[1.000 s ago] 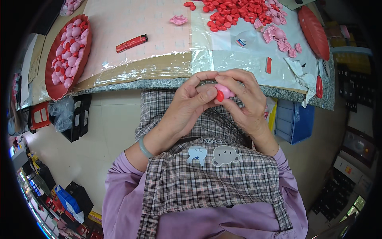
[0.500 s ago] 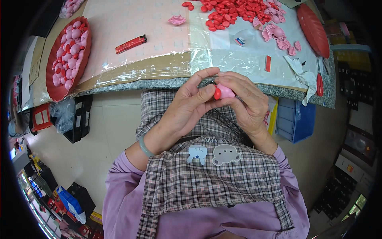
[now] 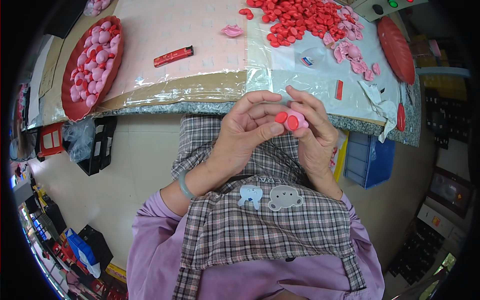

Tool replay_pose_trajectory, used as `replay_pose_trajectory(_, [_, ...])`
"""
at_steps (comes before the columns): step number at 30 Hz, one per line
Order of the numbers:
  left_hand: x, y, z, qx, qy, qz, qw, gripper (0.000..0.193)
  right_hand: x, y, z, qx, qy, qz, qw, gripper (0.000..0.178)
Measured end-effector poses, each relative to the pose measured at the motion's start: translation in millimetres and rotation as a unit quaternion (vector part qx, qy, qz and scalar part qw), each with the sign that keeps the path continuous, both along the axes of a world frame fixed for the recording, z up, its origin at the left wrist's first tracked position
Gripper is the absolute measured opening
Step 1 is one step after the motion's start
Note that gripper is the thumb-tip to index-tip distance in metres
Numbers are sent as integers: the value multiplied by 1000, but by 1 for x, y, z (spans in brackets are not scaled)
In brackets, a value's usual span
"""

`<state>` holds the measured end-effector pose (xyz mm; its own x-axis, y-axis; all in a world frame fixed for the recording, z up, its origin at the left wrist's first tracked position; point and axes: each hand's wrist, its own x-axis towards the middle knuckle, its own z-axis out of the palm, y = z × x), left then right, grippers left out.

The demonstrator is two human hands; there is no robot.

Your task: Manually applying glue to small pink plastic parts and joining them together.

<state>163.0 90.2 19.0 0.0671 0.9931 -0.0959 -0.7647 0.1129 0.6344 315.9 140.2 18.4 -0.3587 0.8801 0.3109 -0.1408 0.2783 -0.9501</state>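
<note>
A small pink moulded plastic figure (image 3: pixel 301 119) with red oval pieces on its end is held over the table's front edge. My right hand (image 3: pixel 318 137) grips it between thumb and fingers. Close beside it is my left hand (image 3: pixel 245 131), its fingers stretched and apart, the thumb tip by one red oval; whether it touches is unclear. Beyond the hands lies a heap of red bean-shaped pieces (image 3: pixel 300 22). Pink moulded parts (image 3: pixel 351 52) are scattered at its right side. A red scalloped tray (image 3: pixel 75 111) at left carries many pink-and-red pieces.
A red lighter-shaped object (image 3: pixel 173 56) and a pink shell-like piece (image 3: pixel 232 31) lie on the plastic-covered table. At right are a red block (image 3: pixel 339 90), white tissue (image 3: pixel 378 102), a red-handled tool (image 3: pixel 400 117) and another red tray (image 3: pixel 395 50). A blue crate (image 3: pixel 367 160) stands below.
The pink figure has turned so its red ovals face up toward me, and it has moved slightly right. My left fingers have spread and loosened from it. The view has shifted slightly.
</note>
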Motion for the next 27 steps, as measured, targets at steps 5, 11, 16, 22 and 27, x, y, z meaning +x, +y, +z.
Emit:
replay_pose_trajectory(5, [0,-3,5,41,92,25,995,28,9,2,-10,30,-2,3,1000,38])
replay_pose_trajectory(11, [0,-2,3,95,137,71,983,17,10,-3,-7,-107,117,39,987,28])
replay_pose_trajectory(16, [0,-1,6,80,92,51,991,13,9,-5,-9,-109,118,44,986,24])
replay_pose_trajectory(22, [2,-3,0,73,104,54,990,11,8,-6,-11,-132,140,47,980,20])
replay_pose_trajectory(27, [2,-4,1,64,98,59,991,10,7,-8,-11,-129,140,36,981,19])
